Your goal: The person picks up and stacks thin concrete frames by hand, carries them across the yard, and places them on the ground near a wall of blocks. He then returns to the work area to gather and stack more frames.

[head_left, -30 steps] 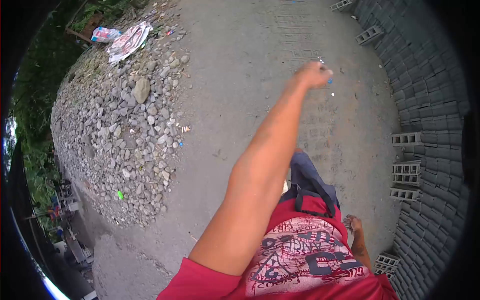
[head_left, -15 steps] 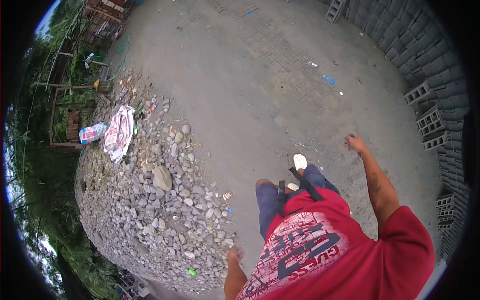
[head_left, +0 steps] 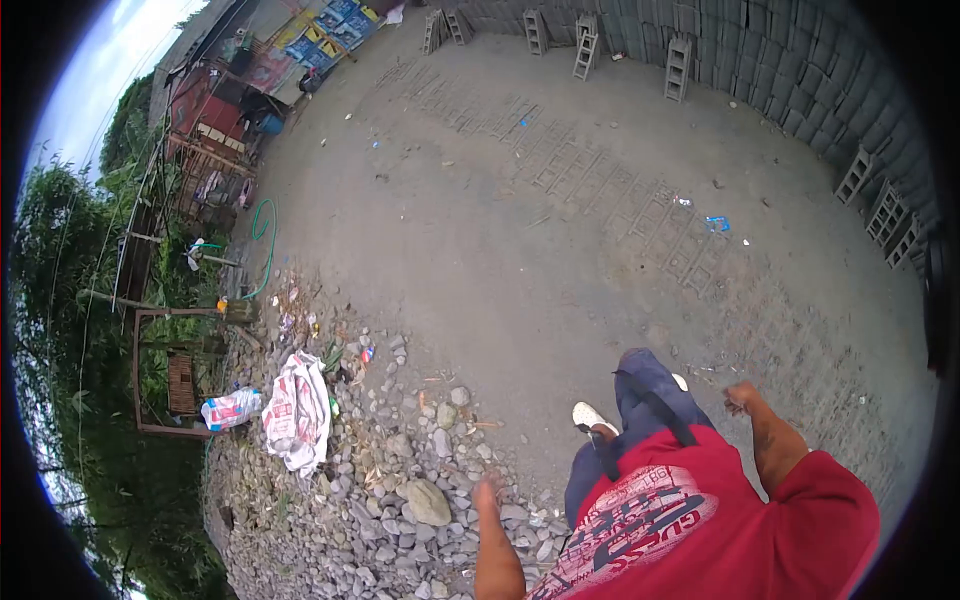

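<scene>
My left hand (head_left: 487,491) hangs at my side over the edge of the stone pile (head_left: 370,540), touching nothing; its fingers are smeared by motion. Below and left of it in the view lies a large rounded rock (head_left: 428,502). My right hand (head_left: 740,398) is out on the other side above the grey ground (head_left: 480,270). Its fingers are loosely bent and a little apart, with nothing seen in them. A white shoe (head_left: 592,418) shows in front of my blue shorts (head_left: 655,395).
An empty-looking white sack (head_left: 298,412) and a filled plastic bag (head_left: 232,409) lie on the stones at left. A green hose (head_left: 263,250) loops beyond them. Stacked grey blocks (head_left: 790,60) form a wall along the right, with loose hollow blocks (head_left: 678,70) before it.
The view has tilted up and moved forward, bringing in the shed and more of the block wall. Both arms have swung, and my legs have changed places in stride.
</scene>
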`<move>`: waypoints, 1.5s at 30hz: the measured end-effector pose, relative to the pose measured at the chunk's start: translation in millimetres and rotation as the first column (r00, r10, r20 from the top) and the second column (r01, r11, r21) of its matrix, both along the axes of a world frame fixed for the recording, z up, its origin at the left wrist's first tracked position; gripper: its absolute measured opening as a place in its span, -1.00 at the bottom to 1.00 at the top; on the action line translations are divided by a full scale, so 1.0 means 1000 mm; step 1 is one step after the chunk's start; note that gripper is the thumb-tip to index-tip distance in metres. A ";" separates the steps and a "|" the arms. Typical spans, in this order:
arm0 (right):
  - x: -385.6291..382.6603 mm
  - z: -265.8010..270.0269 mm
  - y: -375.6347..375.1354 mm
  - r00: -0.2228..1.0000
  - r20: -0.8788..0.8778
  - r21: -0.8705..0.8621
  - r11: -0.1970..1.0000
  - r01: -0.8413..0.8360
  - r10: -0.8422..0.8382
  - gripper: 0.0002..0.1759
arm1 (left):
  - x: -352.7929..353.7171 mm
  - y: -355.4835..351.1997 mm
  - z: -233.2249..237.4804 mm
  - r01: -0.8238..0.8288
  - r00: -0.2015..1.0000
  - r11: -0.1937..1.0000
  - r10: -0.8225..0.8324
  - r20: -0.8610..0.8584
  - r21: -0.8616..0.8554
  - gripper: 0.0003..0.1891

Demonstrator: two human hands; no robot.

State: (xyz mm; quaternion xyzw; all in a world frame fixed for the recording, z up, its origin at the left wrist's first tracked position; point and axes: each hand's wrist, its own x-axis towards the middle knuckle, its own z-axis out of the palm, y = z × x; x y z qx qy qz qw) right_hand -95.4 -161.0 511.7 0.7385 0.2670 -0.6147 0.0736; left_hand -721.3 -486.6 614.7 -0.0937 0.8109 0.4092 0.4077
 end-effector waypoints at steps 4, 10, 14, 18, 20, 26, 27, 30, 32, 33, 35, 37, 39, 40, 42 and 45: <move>0.005 0.011 -0.098 0.997 0.076 -0.256 0.966 0.030 -0.010 -0.64 | -0.134 0.231 0.051 0.157 0.980 0.974 -0.133 -0.148 0.162 -0.51; -0.051 -0.052 -0.072 0.808 0.158 0.055 0.822 0.567 -0.568 -0.80 | -0.092 0.571 0.079 0.511 0.860 0.819 -0.480 -0.176 0.262 -0.52; -0.110 -0.119 0.037 0.796 0.099 0.241 0.790 0.563 -0.597 -0.75 | -0.005 0.699 0.030 0.809 0.568 0.561 -0.823 0.014 0.174 -0.46; -0.144 -0.102 0.184 0.849 0.075 0.201 0.842 0.501 -0.523 -0.64 | 0.077 0.793 -0.015 1.000 -0.014 -0.018 -0.962 0.274 -0.012 -0.50; -0.141 -0.161 0.219 0.928 0.126 0.300 0.905 0.302 -0.352 -0.67 | 0.100 0.828 -0.064 0.968 -0.239 -0.250 -0.954 0.183 -0.038 -0.53; -0.104 -0.356 0.340 0.907 0.318 0.385 0.912 0.142 -0.276 -0.71 | 0.114 0.873 -0.234 0.981 0.164 0.192 -0.915 0.368 0.040 -0.55; -0.099 -0.391 0.352 0.903 0.339 0.357 0.924 0.138 -0.265 -0.70 | 0.108 0.869 -0.264 0.988 0.139 0.152 -0.900 0.413 -0.003 -0.57; -0.081 -0.473 0.397 0.878 0.470 0.297 0.953 -0.067 -0.085 -0.66 | 0.074 0.847 -0.353 0.999 0.051 0.027 -0.793 0.608 -0.047 -0.57; -0.078 -0.532 0.420 0.808 0.589 0.141 0.987 -0.078 -0.020 -0.68 | 0.039 0.831 -0.395 0.993 -0.088 -0.117 -0.690 0.718 0.009 -0.55; -0.081 -0.545 0.427 0.782 0.617 0.219 0.974 -0.058 -0.092 -0.69 | 0.034 0.831 -0.404 0.984 -0.137 -0.178 -0.645 0.752 0.027 -0.54; -0.080 -0.572 0.449 0.717 0.657 0.315 0.949 0.019 -0.233 -0.70 | 0.018 0.830 -0.425 0.964 -0.225 -0.247 -0.585 0.779 0.093 -0.50; -0.077 -0.601 0.461 0.644 0.694 0.325 0.938 0.117 -0.321 -0.67 | 0.006 0.832 -0.432 0.969 -0.237 -0.196 -0.544 0.805 0.153 -0.51; -0.079 -0.624 0.470 0.579 0.730 0.318 0.931 0.181 -0.362 -0.63 | 0.007 0.841 -0.443 0.969 -0.239 -0.174 -0.508 0.828 0.173 -0.54; -0.080 -0.632 0.471 0.560 0.756 0.298 0.940 0.165 -0.339 -0.59 | 0.013 0.845 -0.443 0.971 -0.231 -0.177 -0.489 0.841 0.163 -0.58; -0.081 -0.641 0.476 0.523 0.803 0.260 0.957 0.125 -0.286 -0.49 | 0.028 0.852 -0.439 0.975 -0.222 -0.108 -0.469 0.855 0.194 -0.60; -0.074 -0.645 0.470 0.481 0.875 0.120 0.987 -0.108 -0.054 -0.40 | 0.053 0.867 -0.437 0.950 -0.171 0.165 -0.434 0.884 0.265 -0.54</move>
